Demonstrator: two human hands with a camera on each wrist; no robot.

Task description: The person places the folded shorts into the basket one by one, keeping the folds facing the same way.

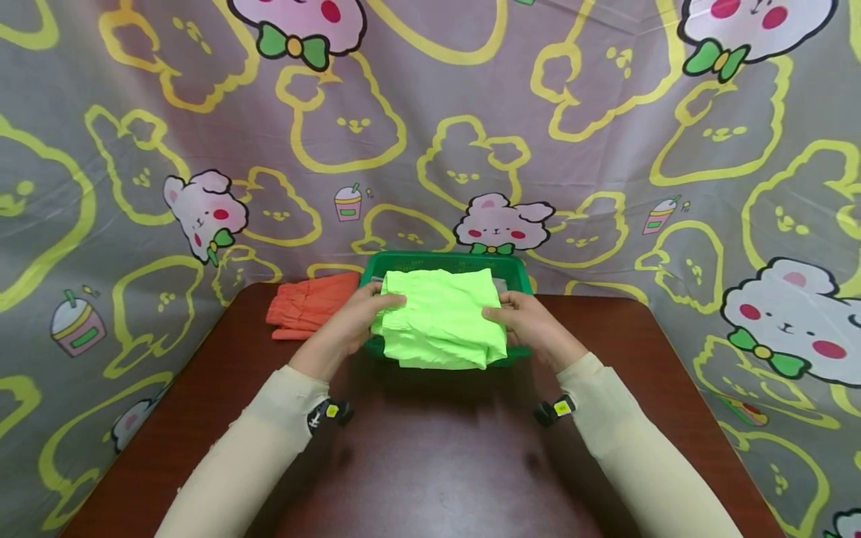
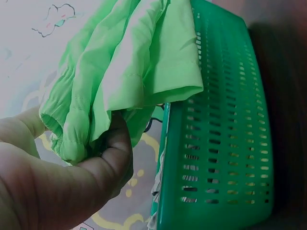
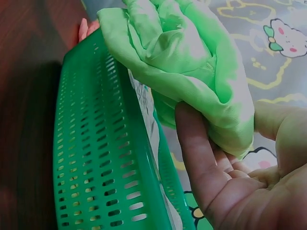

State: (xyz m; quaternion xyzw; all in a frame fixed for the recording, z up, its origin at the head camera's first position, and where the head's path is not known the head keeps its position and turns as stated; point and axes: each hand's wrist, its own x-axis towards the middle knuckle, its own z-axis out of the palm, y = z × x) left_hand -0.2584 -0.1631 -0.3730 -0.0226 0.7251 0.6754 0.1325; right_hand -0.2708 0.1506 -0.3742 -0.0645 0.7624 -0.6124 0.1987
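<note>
**Bright green folded garment held by two hands above the basket**

The bright neon-green folded garment of thin fabric (image 1: 440, 317) is in the air, at the twelve o'clock side of the person, in front of and over the rectangular green plastic basket with slotted walls (image 1: 437, 257). Whether its lower edge touches the rim, the pictures do not let one tell.

The left hand (image 1: 356, 317) grips the garment at its nine o'clock side, and the right hand (image 1: 536, 329) grips it at its three o'clock side. Each hand is narrow around the cloth, with the thumb on top and the other fingers behind or below. Inside the basket, a pale grey cloth (image 1: 500, 285) shows a little. Farther out at nine o'clock, an orange-red folded garment with a gathered edge (image 1: 316, 299) lies on the dark red-brown table (image 1: 430, 456).

For doing this step well, it seems important to hold both sides at equal height, because the fabric looks soft and the layers could slide apart. The looser folds at the six o'clock edge probably need most care: they may catch on the rim. A firm pinch through all layers, together with slow, level movement, should preserve the folded shape. The fingers would best open gently, both sides together, only when the garment is supported from below.
</note>
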